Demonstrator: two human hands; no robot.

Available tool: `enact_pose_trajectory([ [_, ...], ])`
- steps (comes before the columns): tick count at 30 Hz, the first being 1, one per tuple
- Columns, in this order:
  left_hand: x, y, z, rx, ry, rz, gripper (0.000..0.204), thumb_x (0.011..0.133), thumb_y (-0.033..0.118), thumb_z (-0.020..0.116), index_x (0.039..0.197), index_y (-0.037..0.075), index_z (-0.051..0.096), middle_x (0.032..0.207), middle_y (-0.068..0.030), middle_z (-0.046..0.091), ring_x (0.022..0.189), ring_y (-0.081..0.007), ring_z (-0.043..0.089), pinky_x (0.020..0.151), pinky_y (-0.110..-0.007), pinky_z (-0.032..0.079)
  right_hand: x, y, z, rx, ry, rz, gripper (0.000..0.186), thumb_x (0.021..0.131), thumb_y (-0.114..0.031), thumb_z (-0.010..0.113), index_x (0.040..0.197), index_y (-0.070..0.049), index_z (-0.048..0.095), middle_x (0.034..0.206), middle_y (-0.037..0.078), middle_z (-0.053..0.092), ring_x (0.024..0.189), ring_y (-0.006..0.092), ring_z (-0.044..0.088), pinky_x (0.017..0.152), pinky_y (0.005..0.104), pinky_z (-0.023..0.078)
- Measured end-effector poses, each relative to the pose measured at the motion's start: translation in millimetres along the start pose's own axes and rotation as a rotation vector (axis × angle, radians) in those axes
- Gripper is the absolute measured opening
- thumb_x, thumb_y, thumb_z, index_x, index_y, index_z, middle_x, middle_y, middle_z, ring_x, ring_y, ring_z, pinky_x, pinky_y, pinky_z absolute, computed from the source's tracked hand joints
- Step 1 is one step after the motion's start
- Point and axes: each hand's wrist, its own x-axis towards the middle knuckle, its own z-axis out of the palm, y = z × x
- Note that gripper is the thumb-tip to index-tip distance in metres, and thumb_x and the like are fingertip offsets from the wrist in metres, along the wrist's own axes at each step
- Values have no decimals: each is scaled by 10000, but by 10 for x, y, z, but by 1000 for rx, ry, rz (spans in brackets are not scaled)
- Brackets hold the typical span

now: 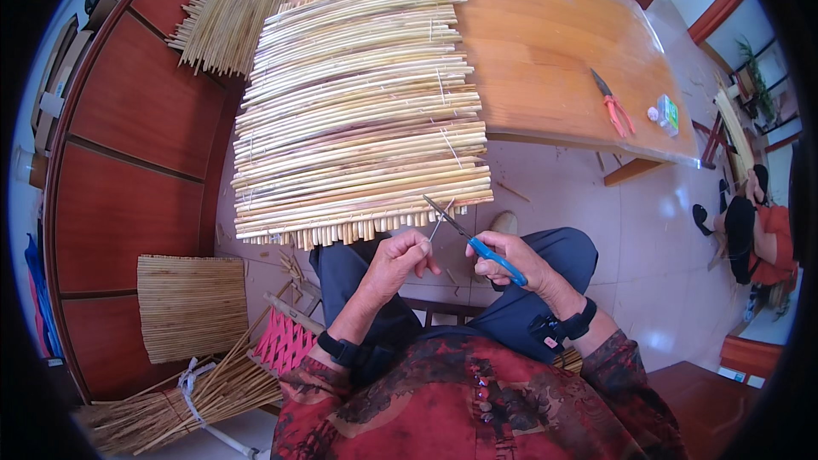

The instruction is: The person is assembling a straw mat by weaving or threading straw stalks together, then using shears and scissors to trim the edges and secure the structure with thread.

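Note:
A mat of straw-coloured reed stalks point(362, 111), bound with thin white thread, lies over the table's left end, its near edge reaching out above my knees. Just in front of that edge, my left hand point(396, 262) is closed in a pinch on a thin pale thread point(437, 226) that runs up to the mat. My right hand point(514, 257) grips blue-handled scissors point(489, 255). Their dark blades are slightly apart and point up-left, crossing the thread by the mat's near right corner. Whether the thread lies between the blades I cannot tell.
Red-handled pliers point(615, 113) and a small clear-and-green box point(668, 116) lie on the wooden table point(545, 43). Loose stalks point(226, 21) are piled far left. Below, a second mat point(192, 307) leans on red-brown cabinets, near a tied stalk bundle point(170, 409). Another person point(763, 234) sits far right.

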Motion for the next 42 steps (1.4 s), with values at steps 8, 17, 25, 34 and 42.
enact_pose_trajectory([
  [8, 7, 16, 13, 97, -60, 2, 190, 876, 175, 472, 752, 41, 526, 649, -40, 567, 599, -80, 540, 543, -197, 391, 40, 37, 7, 12, -44, -75, 331, 795, -227, 620, 1016, -34, 467, 665, -22, 442, 527, 38, 399, 475, 170, 343],
  [17, -45, 32, 38, 292, -172, -64, 180, 870, 150, 468, 746, 30, 522, 653, -43, 590, 548, -50, 484, 520, -196, 391, 103, -32, 3, 74, -61, -84, 310, 796, -237, 614, 973, -27, 471, 660, -16, 440, 530, 44, 401, 471, 185, 332],
  [25, -213, -60, -137, 90, -19, 13, 190, 862, 177, 512, 757, 22, 541, 617, -23, 542, 510, -70, 493, 508, -198, 417, -199, -326, -52, -319, -47, -78, 480, 686, -143, 729, 1098, -48, 502, 799, -23, 481, 742, 53, 458, 682, 207, 400],
  [34, -481, 29, -233, 876, 124, 221, 69, 794, 72, 568, 789, 4, 577, 598, -60, 531, 541, -98, 524, 524, -241, 434, -1057, -492, -1789, -335, 1241, -579, 396, 761, -90, 606, 1124, -24, 463, 828, 36, 543, 668, 101, 524, 585, 242, 431],
  [42, -369, -35, -110, 728, 128, 127, 41, 811, 55, 560, 784, 27, 575, 540, 1, 521, 476, -39, 474, 442, -194, 376, -1309, -448, -3087, -960, 1642, -320, 439, 718, -121, 625, 1109, 5, 471, 950, 200, 570, 895, 323, 557, 806, 373, 420],
])
